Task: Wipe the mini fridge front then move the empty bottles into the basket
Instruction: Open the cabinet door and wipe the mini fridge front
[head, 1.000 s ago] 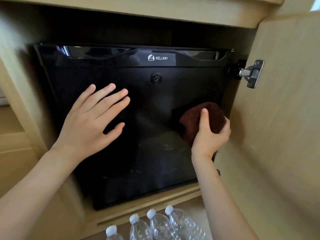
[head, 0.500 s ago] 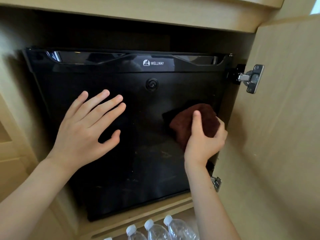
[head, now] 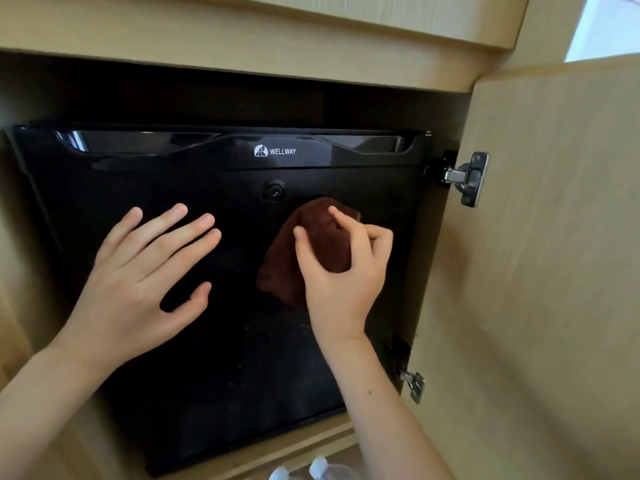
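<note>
Now I press a brown cloth (head: 311, 244) bunched in my right hand (head: 341, 275) on the fridge (head: 214, 358) front; left hand (head: 138, 282) spread flat beside.

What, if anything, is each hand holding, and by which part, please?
The right hand holds the brown cloth bunched at its middle against the fridge door. The left hand holds nothing.

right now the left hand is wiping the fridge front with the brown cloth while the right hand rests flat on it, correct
Not quite: the hands are swapped. In the head view the right hand presses the brown cloth to the fridge front, while the left hand rests flat on it.
</note>
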`<state>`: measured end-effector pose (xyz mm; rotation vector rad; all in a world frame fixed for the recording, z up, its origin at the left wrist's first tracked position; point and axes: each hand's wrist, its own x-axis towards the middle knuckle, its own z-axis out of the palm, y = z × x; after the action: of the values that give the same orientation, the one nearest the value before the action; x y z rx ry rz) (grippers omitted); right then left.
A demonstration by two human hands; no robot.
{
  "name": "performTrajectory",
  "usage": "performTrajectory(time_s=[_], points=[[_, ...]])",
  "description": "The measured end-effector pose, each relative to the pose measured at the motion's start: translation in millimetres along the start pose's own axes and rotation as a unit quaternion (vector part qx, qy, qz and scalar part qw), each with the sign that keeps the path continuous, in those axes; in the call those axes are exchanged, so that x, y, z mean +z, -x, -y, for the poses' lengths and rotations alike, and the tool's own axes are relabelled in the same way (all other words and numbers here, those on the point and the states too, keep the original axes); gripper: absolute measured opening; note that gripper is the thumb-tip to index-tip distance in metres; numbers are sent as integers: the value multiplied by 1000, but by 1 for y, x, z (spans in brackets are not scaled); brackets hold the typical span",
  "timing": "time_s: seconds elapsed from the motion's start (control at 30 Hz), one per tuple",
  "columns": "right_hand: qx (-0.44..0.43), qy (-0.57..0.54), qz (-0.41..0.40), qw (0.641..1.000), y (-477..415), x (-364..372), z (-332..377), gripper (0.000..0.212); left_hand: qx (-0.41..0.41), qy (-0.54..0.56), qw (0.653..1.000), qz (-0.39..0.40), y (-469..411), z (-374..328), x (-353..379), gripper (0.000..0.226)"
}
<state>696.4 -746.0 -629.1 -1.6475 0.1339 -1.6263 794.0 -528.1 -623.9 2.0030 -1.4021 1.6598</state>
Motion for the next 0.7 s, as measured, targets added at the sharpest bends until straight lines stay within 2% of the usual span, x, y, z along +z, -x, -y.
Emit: performTrajectory(time_s=[0.17, 0.33, 0.43, 0.5, 0.7], points=[[47, -46, -44, 997, -39, -14, -9, 38, 0, -9, 1000, -6, 1, 0, 4, 56], [189, -92, -153, 966, -16, -31, -36, 34, -3, -4, 1000, 1, 3, 1, 4, 58], [269, -83, -166, 945, 11, -45, -46, 31, -4, -1, 1000, 1, 3, 1, 4, 58], [266, -71, -157, 949, 3, -46, -45, 29, -5, 0, 1000, 1, 3, 1, 5, 58], [165, -72, -143, 973, -81, -29, -13, 36, -25, 3, 1000, 15, 10, 5, 11, 60]])
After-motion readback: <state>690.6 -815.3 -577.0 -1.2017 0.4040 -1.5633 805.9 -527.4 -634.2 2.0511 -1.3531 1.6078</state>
